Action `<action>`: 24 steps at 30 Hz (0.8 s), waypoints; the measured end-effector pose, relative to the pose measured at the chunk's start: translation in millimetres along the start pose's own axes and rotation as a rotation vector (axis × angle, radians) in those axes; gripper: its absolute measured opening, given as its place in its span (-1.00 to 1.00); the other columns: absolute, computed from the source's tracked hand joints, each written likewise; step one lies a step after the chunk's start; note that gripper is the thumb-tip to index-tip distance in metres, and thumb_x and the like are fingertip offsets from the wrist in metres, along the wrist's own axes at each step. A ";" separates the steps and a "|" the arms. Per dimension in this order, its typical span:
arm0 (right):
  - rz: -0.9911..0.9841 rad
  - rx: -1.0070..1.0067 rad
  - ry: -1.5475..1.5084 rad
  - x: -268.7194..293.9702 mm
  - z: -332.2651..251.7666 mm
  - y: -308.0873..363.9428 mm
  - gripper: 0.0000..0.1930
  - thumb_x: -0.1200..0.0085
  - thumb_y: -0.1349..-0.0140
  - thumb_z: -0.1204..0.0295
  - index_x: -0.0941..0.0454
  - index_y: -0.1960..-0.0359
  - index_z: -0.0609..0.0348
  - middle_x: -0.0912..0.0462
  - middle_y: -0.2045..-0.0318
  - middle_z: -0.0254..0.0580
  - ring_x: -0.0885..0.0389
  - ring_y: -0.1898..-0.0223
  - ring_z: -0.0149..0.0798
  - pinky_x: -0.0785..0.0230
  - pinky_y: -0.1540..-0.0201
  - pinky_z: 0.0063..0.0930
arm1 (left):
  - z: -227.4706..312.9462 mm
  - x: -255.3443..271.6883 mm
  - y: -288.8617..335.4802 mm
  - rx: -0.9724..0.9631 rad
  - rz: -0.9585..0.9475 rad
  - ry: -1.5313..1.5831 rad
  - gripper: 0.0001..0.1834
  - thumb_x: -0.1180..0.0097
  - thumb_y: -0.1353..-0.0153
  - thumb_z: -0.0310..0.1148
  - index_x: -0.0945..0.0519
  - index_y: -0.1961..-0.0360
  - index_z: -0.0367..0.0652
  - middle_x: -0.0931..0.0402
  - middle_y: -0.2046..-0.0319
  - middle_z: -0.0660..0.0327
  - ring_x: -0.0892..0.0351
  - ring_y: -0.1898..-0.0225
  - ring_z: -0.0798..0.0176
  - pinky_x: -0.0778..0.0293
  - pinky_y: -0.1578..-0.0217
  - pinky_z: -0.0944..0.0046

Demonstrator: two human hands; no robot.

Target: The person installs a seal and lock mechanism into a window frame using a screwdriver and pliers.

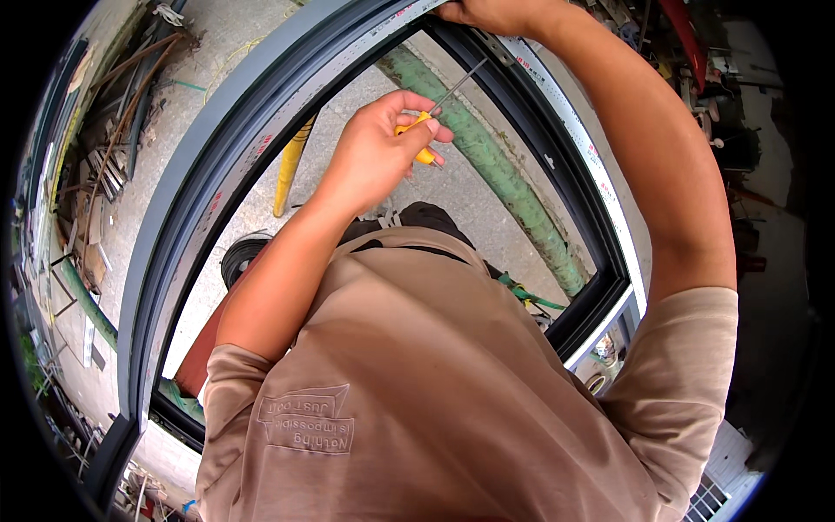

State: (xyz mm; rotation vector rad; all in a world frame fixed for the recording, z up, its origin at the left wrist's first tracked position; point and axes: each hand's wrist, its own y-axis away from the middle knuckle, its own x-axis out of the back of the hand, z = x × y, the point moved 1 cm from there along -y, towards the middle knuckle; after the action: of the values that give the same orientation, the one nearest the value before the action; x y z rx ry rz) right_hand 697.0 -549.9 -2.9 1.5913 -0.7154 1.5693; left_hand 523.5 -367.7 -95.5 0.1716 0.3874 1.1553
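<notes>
My left hand (387, 139) is closed around the yellow handle of a screwdriver (426, 157). Its thin metal shaft slants up and to the right, with the tip close to the inner edge of a large window frame (155, 252). Dark grey and black profiles make up this frame, with strips of white printed film along them. At the far side my right hand (504, 14) grips the frame near a metal fitting (497, 50) on its inner edge. Part of that hand is cut off by the picture's top edge.
Through the frame's opening show a worn green beam (496, 165), a yellow post (293, 165) and a concrete floor (335, 91). Scrap strips and boards (104, 178) lie at the left. Dark clutter (739, 148) stands at the right.
</notes>
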 end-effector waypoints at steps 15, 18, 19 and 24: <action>-0.062 -0.061 0.033 -1.5 2.2 -1.1 -0.49 -0.18 -0.25 0.02 -0.77 0.28 0.36 -0.78 0.29 0.28 -0.79 0.16 0.22 -0.64 0.01 0.02 | 2.1 2.1 -22.5 -0.016 -0.015 0.161 -0.70 -0.17 -0.52 -0.34 -0.55 -0.14 -0.29 -0.77 0.10 0.04 -0.74 0.30 0.35 -0.43 0.44 0.44; -0.048 -0.069 0.045 -3.2 2.6 -0.3 -0.50 -0.20 -0.24 0.02 -0.77 0.27 0.34 -0.78 0.28 0.28 -0.79 0.15 0.22 -0.64 0.00 0.01 | 5.7 5.5 -23.4 0.074 -0.028 0.342 -0.72 -0.18 -0.51 -0.36 -0.59 -0.15 -0.24 -0.77 0.13 0.09 -0.66 0.34 0.45 -0.38 0.45 0.52; -0.047 -0.070 0.043 -3.2 3.0 0.0 -0.50 -0.20 -0.24 0.02 -0.77 0.27 0.34 -0.78 0.28 0.28 -0.79 0.15 0.22 -0.64 0.00 0.01 | 8.1 5.8 -24.2 0.075 -0.029 0.340 -0.72 -0.18 -0.51 -0.36 -0.59 -0.15 -0.24 -0.77 0.13 0.09 -0.66 0.34 0.45 -0.38 0.45 0.52; -0.064 -0.068 0.028 -1.5 2.9 1.0 -0.51 -0.20 -0.25 0.02 -0.78 0.22 0.31 -0.78 0.25 0.26 -0.79 0.12 0.21 -0.62 -0.03 0.01 | 8.2 2.0 -26.1 0.193 0.019 0.617 -0.68 -0.19 -0.52 -0.35 -0.57 -0.18 -0.29 -0.73 0.02 0.05 -0.64 0.34 0.49 -0.50 0.45 0.63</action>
State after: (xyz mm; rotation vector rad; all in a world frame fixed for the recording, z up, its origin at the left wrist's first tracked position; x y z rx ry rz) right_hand 697.7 -553.0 -4.1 1.5253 -0.6890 1.5029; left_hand 549.7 -375.8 -96.9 -0.0197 1.0450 1.1744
